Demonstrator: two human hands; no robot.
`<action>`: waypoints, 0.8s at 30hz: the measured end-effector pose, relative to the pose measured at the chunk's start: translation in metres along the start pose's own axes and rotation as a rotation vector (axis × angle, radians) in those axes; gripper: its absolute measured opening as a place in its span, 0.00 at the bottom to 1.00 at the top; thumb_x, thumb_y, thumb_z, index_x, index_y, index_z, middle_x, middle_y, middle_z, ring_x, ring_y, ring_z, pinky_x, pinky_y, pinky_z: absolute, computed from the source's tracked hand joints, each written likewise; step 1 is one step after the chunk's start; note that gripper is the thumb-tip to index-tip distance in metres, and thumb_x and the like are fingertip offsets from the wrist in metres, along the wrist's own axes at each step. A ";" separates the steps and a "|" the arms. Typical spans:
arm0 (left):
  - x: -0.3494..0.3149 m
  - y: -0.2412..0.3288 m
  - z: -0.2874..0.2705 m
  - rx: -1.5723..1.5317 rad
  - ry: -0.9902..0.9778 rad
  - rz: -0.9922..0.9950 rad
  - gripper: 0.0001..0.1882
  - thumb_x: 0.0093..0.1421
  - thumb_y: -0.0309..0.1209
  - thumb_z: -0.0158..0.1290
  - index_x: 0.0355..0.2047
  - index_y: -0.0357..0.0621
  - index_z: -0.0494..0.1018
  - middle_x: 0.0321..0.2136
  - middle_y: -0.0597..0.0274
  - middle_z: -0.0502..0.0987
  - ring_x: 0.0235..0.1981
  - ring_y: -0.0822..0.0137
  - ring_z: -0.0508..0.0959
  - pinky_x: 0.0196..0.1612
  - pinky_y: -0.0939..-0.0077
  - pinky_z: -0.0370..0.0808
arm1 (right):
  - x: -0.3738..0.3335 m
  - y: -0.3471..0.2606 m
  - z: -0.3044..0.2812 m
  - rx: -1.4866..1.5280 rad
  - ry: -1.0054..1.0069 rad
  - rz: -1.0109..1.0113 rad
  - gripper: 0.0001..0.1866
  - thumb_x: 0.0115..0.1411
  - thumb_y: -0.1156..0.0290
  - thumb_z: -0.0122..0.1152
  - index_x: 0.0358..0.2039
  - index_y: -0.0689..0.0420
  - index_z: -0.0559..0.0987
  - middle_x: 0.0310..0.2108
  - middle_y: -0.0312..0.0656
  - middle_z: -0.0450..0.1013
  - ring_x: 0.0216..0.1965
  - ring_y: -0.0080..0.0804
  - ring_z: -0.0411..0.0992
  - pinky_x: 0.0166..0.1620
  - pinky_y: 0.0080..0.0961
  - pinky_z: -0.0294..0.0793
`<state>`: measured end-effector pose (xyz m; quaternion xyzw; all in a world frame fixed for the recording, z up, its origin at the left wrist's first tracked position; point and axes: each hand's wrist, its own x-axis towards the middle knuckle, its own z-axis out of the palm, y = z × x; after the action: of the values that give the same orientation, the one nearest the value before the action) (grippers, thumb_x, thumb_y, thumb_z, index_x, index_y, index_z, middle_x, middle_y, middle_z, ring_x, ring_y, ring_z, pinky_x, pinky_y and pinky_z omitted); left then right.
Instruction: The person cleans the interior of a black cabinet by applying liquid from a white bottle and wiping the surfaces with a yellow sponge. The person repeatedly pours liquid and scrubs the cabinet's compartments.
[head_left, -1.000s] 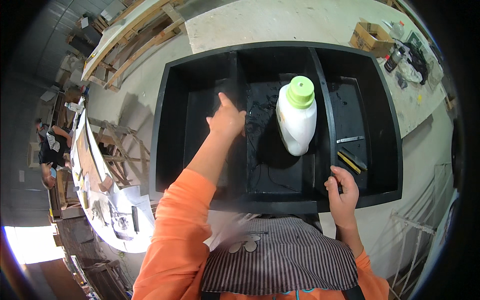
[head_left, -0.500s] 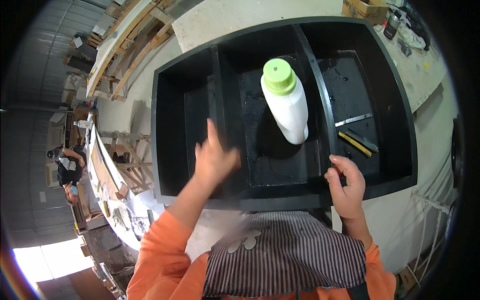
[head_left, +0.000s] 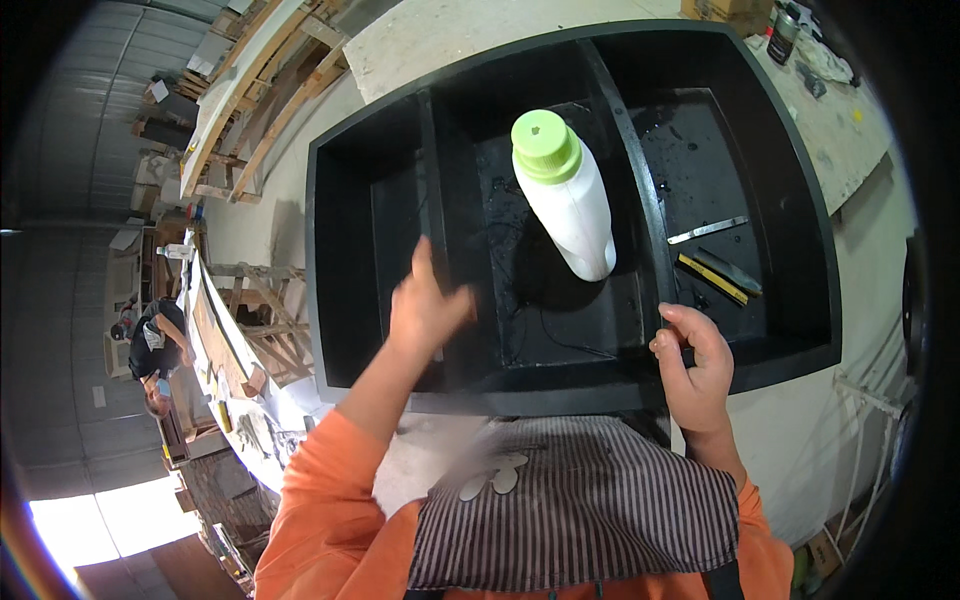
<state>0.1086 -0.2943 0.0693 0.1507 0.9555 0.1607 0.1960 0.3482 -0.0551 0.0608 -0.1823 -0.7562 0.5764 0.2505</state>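
Note:
A black box (head_left: 560,400) with three compartments lies in front of me. A white bottle (head_left: 572,220) with a light green cap (head_left: 546,146) stands in its middle compartment. Over the divider between the left and middle compartments hovers my left hand (head_left: 422,312), empty, index finger and thumb stretched apart, slightly blurred. At the box's near edge, by the right divider, my right hand (head_left: 695,368) has thumb and index finger closed in a pinch; whatever is between them is too small to make out. In the right compartment lie a thin silver strip (head_left: 708,230), a yellow-edged strip (head_left: 714,279) and a dark grey strip (head_left: 730,270).
Wet droplets dot the box floor. On the pale surface at the far right are a dark can (head_left: 784,36), a cardboard box (head_left: 727,12) and crumpled cloth (head_left: 824,60). Wooden frames (head_left: 270,115) stand to the left. A person (head_left: 158,345) bends over a bench beyond.
The view has shifted slightly, and the box and bottle sit a little higher in it. My left hand stays spread in nearly the same place; my right keeps its pinch.

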 end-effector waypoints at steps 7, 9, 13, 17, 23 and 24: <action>-0.059 -0.022 -0.005 -0.064 -0.490 -0.077 0.42 0.61 0.30 0.56 0.66 0.25 0.44 0.40 0.39 0.80 0.43 0.58 0.83 0.47 0.70 0.79 | -0.001 0.000 0.001 0.001 0.036 0.002 0.14 0.61 0.81 0.58 0.48 0.62 0.78 0.32 0.40 0.77 0.30 0.22 0.75 0.34 0.17 0.71; -0.067 -0.024 -0.007 -0.087 -0.335 -0.001 0.42 0.59 0.35 0.59 0.65 0.27 0.49 0.42 0.33 0.78 0.47 0.51 0.82 0.50 0.65 0.78 | -0.001 0.000 0.001 -0.002 0.041 0.005 0.14 0.60 0.81 0.58 0.48 0.62 0.78 0.33 0.40 0.77 0.30 0.22 0.75 0.34 0.17 0.71; -0.001 -0.001 -0.010 0.249 0.045 0.189 0.44 0.54 0.43 0.61 0.63 0.28 0.56 0.43 0.28 0.77 0.48 0.38 0.78 0.52 0.56 0.76 | -0.001 0.001 0.002 -0.007 0.047 0.006 0.14 0.60 0.81 0.59 0.48 0.62 0.78 0.33 0.40 0.77 0.30 0.22 0.75 0.34 0.18 0.72; 0.089 0.022 -0.024 0.227 0.228 0.109 0.46 0.57 0.49 0.57 0.67 0.33 0.54 0.46 0.37 0.78 0.48 0.44 0.80 0.52 0.61 0.76 | -0.001 0.001 0.001 -0.008 0.045 0.044 0.14 0.60 0.82 0.59 0.47 0.62 0.78 0.33 0.41 0.77 0.31 0.23 0.76 0.34 0.18 0.73; 0.002 0.006 -0.005 0.123 -0.219 -0.238 0.46 0.60 0.52 0.51 0.68 0.33 0.48 0.46 0.37 0.79 0.53 0.45 0.77 0.61 0.55 0.68 | 0.000 0.000 0.002 0.003 0.043 0.033 0.14 0.59 0.83 0.59 0.47 0.62 0.78 0.33 0.41 0.77 0.30 0.23 0.76 0.34 0.18 0.73; -0.026 0.000 -0.003 0.091 -0.270 -0.206 0.47 0.60 0.52 0.50 0.69 0.33 0.47 0.47 0.36 0.78 0.55 0.45 0.76 0.64 0.52 0.64 | 0.001 0.001 0.002 -0.008 0.030 0.020 0.15 0.59 0.83 0.59 0.47 0.62 0.78 0.32 0.41 0.77 0.30 0.23 0.76 0.33 0.18 0.73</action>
<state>0.1305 -0.3039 0.0807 0.0809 0.9371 0.0747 0.3312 0.3463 -0.0555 0.0601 -0.1995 -0.7529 0.5728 0.2552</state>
